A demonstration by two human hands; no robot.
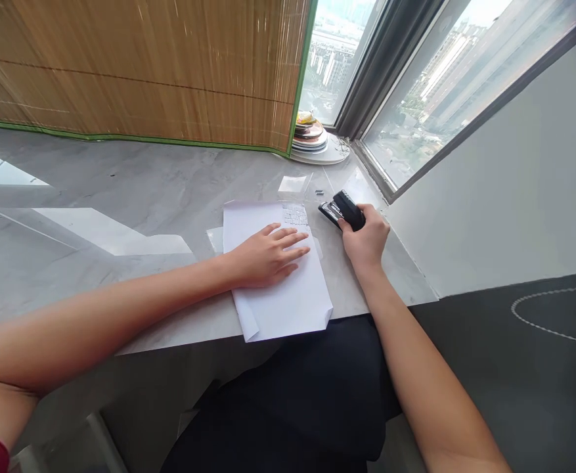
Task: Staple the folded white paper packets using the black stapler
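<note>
White sheets of paper (288,302) lie near the front edge of the grey ledge, with their bottom corners curled and hanging over it. My left hand (270,256) rests flat on the paper, fingers spread. At the paper's top right is a block of dark writing or print, too small to read. To the right of the paper, my right hand (369,240) is wrapped around a black stapler (349,207). Its jaws point left towards the paper, apart from it. My palm and fingers hide the stapler's rear end.
Beyond the paper lie a small clear packet (292,184) and tiny dark pieces (320,192), perhaps staples. A stack of plates (312,141) stands in the window corner. A bamboo blind (134,72) hangs along the back. A white wall (489,164) bounds the right side.
</note>
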